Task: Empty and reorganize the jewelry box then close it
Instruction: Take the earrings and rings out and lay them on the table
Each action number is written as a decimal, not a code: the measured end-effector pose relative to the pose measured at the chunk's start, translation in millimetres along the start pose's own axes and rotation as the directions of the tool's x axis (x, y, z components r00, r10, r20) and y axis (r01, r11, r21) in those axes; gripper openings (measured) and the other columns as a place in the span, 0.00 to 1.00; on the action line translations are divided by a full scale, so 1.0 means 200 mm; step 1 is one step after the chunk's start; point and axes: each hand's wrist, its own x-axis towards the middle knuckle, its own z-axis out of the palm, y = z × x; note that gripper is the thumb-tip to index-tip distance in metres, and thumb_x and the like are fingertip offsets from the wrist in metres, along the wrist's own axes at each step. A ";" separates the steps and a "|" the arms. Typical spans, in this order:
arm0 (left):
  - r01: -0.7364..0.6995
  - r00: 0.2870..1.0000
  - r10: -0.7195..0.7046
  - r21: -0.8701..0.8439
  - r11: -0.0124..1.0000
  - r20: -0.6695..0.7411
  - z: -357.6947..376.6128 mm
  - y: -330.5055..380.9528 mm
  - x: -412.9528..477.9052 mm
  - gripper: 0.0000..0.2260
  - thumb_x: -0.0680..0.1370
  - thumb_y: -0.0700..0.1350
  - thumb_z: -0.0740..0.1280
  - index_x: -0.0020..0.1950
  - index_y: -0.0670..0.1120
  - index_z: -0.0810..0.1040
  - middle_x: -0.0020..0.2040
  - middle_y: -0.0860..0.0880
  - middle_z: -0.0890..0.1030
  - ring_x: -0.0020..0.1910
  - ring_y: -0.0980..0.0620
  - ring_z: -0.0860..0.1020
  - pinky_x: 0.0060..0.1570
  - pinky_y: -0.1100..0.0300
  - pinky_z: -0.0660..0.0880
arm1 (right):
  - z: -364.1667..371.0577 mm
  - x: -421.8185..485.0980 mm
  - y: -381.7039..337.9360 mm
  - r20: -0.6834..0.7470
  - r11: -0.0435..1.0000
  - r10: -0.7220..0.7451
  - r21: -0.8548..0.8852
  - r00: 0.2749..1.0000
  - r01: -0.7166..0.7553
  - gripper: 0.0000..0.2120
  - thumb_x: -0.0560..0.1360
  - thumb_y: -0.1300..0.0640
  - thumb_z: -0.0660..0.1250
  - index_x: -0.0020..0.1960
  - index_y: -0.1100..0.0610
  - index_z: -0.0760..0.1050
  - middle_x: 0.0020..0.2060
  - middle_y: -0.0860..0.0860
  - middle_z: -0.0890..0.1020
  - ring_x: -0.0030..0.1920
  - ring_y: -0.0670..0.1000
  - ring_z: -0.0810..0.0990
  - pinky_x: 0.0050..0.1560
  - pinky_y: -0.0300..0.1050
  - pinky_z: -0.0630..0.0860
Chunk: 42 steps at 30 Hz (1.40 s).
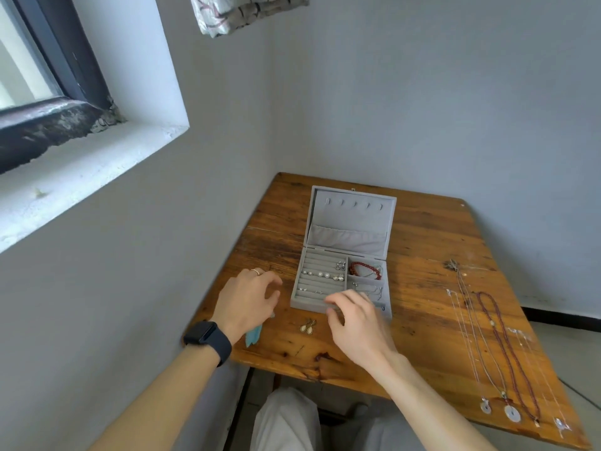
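The open grey velvet jewelry box (pixel 349 219) sits mid-way across the worn wooden table (pixel 422 288), its long axis running left to right. The right hand (pixel 357 323), the nearer one, hovers over the box's near rim with fingers curled; I cannot tell whether they pinch anything. The left hand (pixel 247 299) hangs just left of the box, loosely curled, with nothing visibly held. No writing is legible.

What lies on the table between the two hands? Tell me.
In the head view, a pair of earrings lies between the left hand and the right hand, just before the jewelry box.
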 end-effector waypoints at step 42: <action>-0.056 0.983 0.010 0.244 0.968 0.184 0.37 0.55 0.75 0.06 0.78 0.40 0.63 0.49 0.46 0.79 0.51 0.46 0.81 0.48 0.43 0.81 0.37 0.54 0.70 | -0.30 0.18 0.39 -0.067 0.976 0.146 0.176 0.987 -0.132 0.02 0.80 0.55 0.66 0.51 0.49 0.76 0.42 0.39 0.81 0.41 0.38 0.79 0.38 0.28 0.73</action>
